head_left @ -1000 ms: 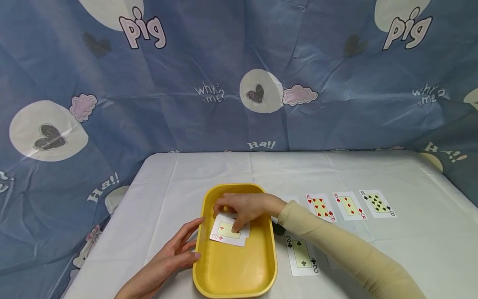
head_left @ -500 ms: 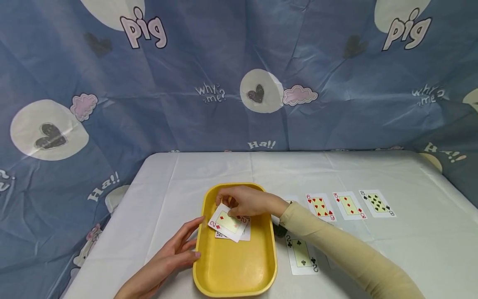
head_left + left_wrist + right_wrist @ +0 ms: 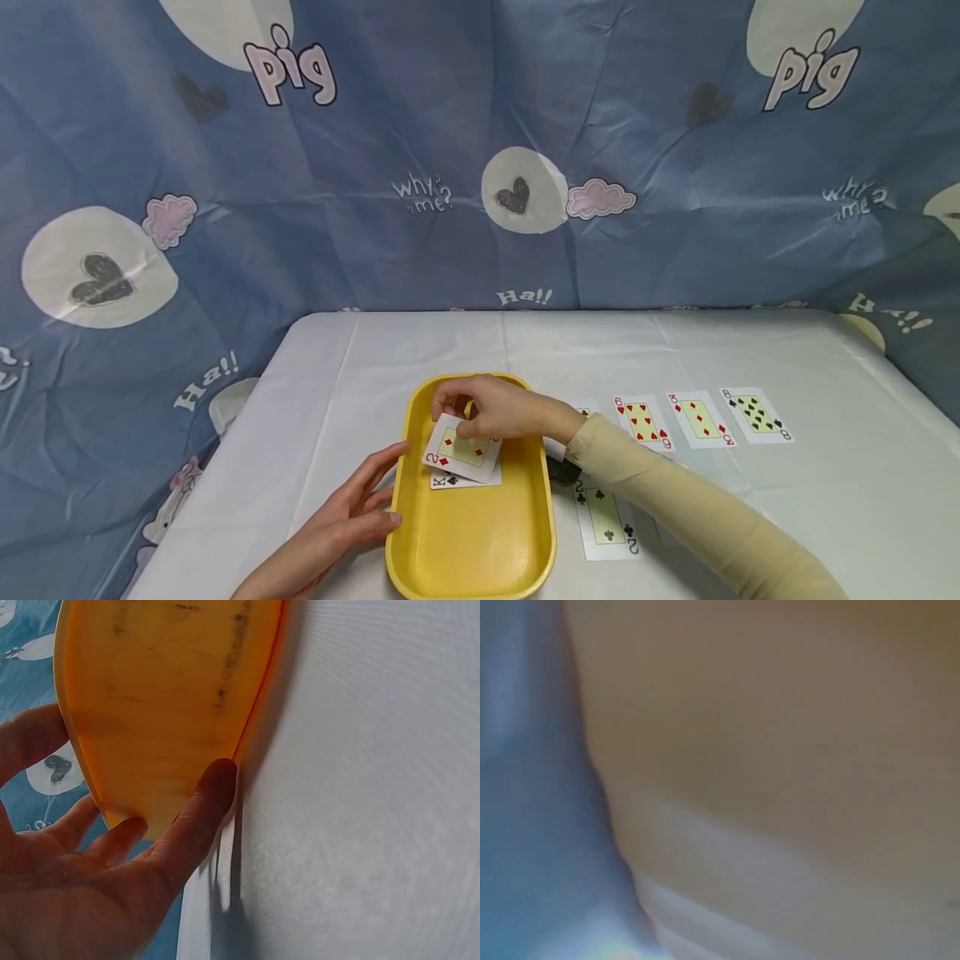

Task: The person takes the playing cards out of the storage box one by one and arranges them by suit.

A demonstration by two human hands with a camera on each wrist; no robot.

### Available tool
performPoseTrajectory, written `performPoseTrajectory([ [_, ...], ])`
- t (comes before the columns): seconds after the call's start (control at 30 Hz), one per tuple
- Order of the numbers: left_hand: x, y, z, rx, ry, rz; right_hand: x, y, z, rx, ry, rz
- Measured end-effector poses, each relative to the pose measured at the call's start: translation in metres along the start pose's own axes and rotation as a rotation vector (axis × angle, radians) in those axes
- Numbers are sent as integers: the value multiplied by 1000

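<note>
In the head view a yellow tray stands on the white-covered table. My right hand reaches over its far end and pinches a two of diamonds by the upper edge, thumb on the card's face. That card lies tilted over a king of spades on the tray floor, which it mostly hides. My left hand rests against the tray's left wall, fingers spread and nearly straight. From the left wrist, the fingers and thumb of the left hand touch the tray's outer side. The right wrist view is blurred.
Right of the tray lie a six of hearts, a three of diamonds and a black eight in a row. Nearer is a two of clubs. The right sleeve partly covers another card. A dark object sits under the right wrist.
My right hand has raised the two of diamonds slightly and turned it, uncovering part of the king of spades beneath. The left hand stays against the tray.
</note>
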State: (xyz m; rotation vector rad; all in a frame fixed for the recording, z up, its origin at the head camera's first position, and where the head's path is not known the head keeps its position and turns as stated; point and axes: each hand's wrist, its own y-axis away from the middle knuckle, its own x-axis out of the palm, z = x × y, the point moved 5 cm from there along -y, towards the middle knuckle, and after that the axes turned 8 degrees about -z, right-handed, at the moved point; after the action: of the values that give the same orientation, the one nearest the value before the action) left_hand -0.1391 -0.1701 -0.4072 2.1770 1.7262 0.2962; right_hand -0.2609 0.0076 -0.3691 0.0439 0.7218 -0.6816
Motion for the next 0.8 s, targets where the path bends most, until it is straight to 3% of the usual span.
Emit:
performPoseTrajectory([
  [0.33, 1, 0, -1, 25, 22, 42, -11, 10, 13, -8, -58, -26],
  [0.57, 1, 0, 1, 30, 16, 38, -16, 25, 15, 52, -114, -30],
  [0.8, 1, 0, -1, 30, 33, 59, -18, 39, 13, 81, -90, -85],
])
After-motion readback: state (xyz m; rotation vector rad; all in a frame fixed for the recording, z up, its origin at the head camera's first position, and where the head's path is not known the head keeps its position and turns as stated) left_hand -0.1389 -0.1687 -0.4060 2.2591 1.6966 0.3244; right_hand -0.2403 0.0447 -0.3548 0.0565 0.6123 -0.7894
